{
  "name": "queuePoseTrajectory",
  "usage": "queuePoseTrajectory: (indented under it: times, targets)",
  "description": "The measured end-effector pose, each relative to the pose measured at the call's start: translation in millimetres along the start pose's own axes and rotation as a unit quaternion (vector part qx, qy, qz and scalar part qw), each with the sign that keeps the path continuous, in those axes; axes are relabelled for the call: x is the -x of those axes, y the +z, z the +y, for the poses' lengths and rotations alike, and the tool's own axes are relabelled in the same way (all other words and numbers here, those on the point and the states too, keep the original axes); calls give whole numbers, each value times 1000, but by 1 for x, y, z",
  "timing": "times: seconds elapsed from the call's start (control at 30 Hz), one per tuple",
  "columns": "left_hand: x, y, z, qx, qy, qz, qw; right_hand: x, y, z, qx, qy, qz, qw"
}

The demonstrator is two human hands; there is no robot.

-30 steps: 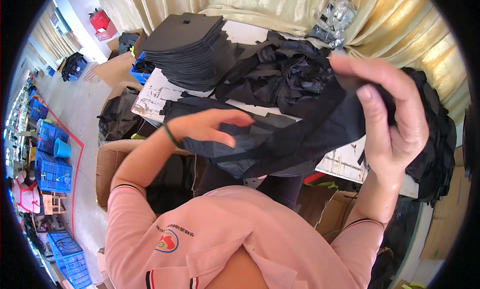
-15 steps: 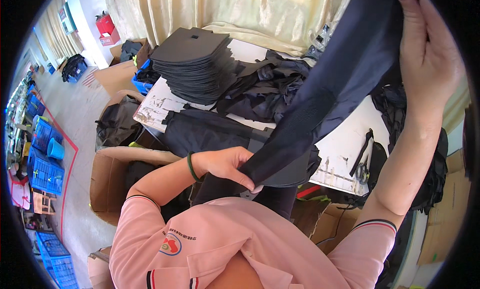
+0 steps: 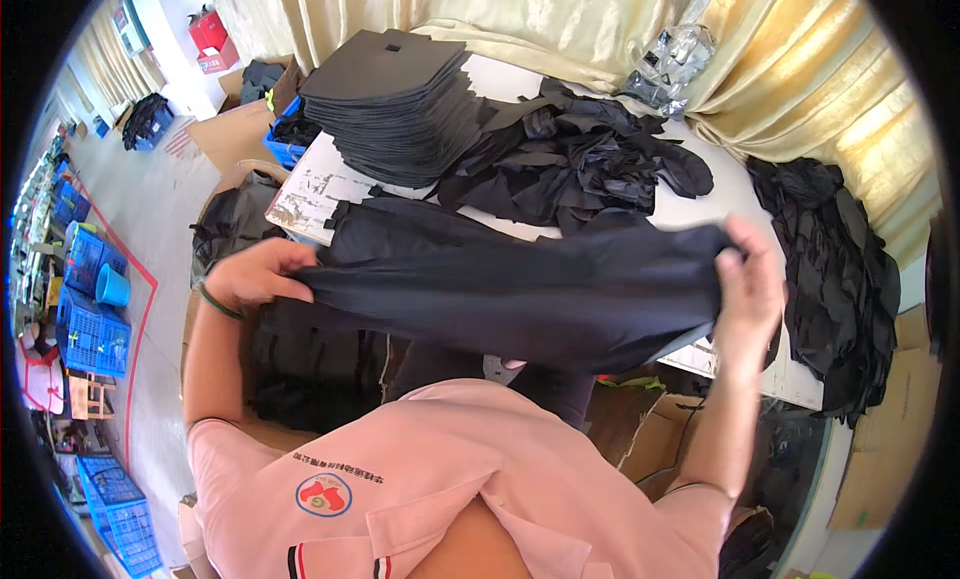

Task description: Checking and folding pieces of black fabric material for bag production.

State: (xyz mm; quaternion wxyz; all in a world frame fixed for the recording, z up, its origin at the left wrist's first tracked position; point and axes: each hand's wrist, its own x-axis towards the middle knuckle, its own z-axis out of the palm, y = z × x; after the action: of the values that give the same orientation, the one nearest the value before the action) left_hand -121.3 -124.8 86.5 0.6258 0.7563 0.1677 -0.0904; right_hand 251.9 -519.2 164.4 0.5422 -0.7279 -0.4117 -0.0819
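A long black fabric piece [image 3: 520, 289] is stretched sideways in front of me, over the near side of the white table. My left hand [image 3: 262, 276] pinches its left end between thumb and fingers. At its right end my right hand [image 3: 748, 289] grips the edge, slightly blurred. Behind it more black cloth [image 3: 375, 229] lies at the table's left front edge, partly covered by the held piece. Farther back stand a tall stack of dark flat panels [image 3: 390, 89] and a loose heap of black fabric pieces [image 3: 570, 164].
A white table [image 3: 310, 194] with worn edges stands against cream curtains [image 3: 800, 69]. Black cloth [image 3: 835, 279] hangs over its right side. A clear plastic bag [image 3: 672, 69] lies at the back. Open cardboard boxes [image 3: 660, 434] sit below; blue crates [image 3: 92, 329] line the floor at left.
My right hand has come down from high at the upper right, and my left hand has moved left. The fabric piece has gone from a steep slant to nearly level between them.
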Motion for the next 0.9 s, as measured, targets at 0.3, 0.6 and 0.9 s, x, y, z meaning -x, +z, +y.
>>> queuePoseTrajectory:
  times: [0.3,0.6,0.9]
  targets:
    - [-63,-32,9,-381,21,108,918,105,75,127,-150,164,2,975]
    - [-190,-14,-26,-420,74,131,895,89,57,161,82,232,-24,969]
    - [-208,-18,-35,-422,61,113,897,82,115,121,216,-146,-299,918]
